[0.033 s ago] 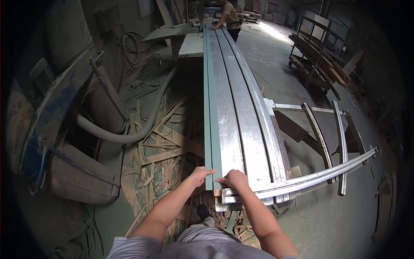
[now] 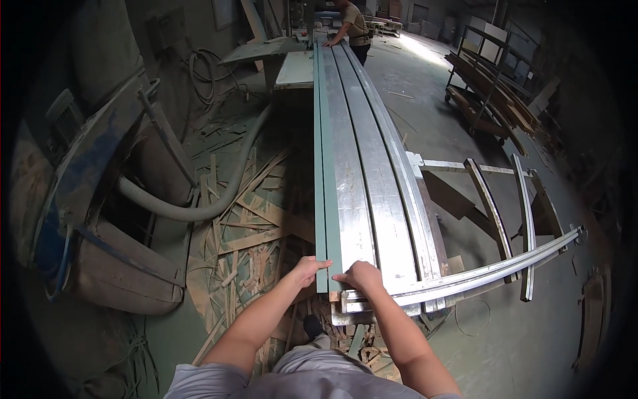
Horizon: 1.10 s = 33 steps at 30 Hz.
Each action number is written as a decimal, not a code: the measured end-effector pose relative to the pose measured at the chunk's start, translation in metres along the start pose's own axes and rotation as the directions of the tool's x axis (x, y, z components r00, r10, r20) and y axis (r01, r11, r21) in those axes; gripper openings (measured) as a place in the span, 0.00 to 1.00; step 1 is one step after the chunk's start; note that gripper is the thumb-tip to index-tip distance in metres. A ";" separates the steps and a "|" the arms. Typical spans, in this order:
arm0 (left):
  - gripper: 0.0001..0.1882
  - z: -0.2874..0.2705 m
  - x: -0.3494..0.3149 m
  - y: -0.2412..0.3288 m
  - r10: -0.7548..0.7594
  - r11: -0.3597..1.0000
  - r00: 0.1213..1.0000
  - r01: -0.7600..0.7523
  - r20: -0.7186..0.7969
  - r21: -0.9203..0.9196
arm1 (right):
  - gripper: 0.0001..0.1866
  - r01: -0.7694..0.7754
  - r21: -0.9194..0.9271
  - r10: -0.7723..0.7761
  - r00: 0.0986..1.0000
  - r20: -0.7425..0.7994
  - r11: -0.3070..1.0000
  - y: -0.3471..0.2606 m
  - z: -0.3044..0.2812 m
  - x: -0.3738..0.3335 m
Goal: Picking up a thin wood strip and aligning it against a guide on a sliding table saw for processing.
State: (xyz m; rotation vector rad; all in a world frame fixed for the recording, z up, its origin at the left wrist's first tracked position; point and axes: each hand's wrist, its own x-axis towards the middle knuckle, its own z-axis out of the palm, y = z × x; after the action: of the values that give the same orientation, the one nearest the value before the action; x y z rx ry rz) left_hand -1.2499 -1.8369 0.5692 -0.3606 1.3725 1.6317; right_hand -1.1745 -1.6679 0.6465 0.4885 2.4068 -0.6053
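Note:
Two long, narrow green-faced strips lie side by side along the left edge of a shiny metal sliding table (image 2: 392, 233), a thin dark gap between them. My left hand (image 2: 307, 271) is closed at the near end of the left strip (image 2: 319, 199), its thumb across the top; the fingers beneath are partly hidden. Curled, my right hand (image 2: 361, 274) presses on the right strip (image 2: 331, 199) with its thumb side, close to that strip's bare wood end. Whether its fingers wrap any edge is hidden. At the far end, a co-worker's hand (image 2: 328, 43) rests by the strips.
Offcuts (image 2: 256, 236) litter the floor at left, beside a grey hose (image 2: 219, 206) and a dusty machine (image 2: 126, 266). A metal rail (image 2: 492, 269) crosses the near right. Farther right stands a wheeled rack (image 2: 485, 93) of boards. A co-worker (image 2: 357, 26) stands beyond the table.

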 end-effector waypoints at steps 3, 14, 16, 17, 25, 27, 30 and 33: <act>0.15 -0.002 0.001 -0.002 0.004 1.000 1.000 -0.004 0.009 0.005 | 0.36 0.004 0.000 -0.004 1.000 -0.002 1.000 -0.002 -0.002 -0.002; 0.13 -0.012 0.001 -0.018 0.014 0.998 1.000 -0.015 -0.017 -0.062 | 0.36 -0.024 0.071 0.030 0.995 -0.093 0.997 -0.002 0.003 -0.007; 0.13 -0.007 -0.009 -0.018 0.006 0.999 1.000 -0.006 -0.011 -0.042 | 0.35 -0.013 0.140 0.038 0.983 -0.177 0.990 0.001 0.003 -0.012; 0.13 -0.004 -0.013 -0.017 -0.005 1.000 1.000 0.005 -0.011 -0.023 | 0.33 0.004 0.212 0.062 0.951 -0.304 0.977 0.004 0.004 -0.014; 0.12 -0.006 -0.037 -0.045 -0.059 0.997 0.998 0.059 0.009 0.049 | 0.28 0.062 0.338 0.135 0.837 -0.530 0.939 0.011 0.004 -0.031; 0.12 -0.006 -0.046 -0.057 -0.041 0.999 0.999 0.041 0.033 0.007 | 0.28 0.071 0.326 0.125 0.831 -0.542 0.943 0.013 0.006 -0.035; 0.13 0.000 -0.070 -0.061 -0.050 0.998 0.999 0.051 -0.019 0.028 | 0.28 0.079 0.305 0.114 0.816 -0.566 0.949 0.014 0.006 -0.036; 0.14 -0.010 -0.090 -0.073 -0.051 0.999 0.999 0.051 0.016 -0.002 | 0.27 0.097 0.260 0.092 0.772 -0.629 0.961 0.018 0.008 -0.031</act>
State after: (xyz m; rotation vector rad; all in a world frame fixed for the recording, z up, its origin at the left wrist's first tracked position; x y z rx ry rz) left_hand -1.1490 -1.8922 0.5867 -0.3806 1.3387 1.5912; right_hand -1.1388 -1.6639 0.6549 0.9416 2.9727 -0.9018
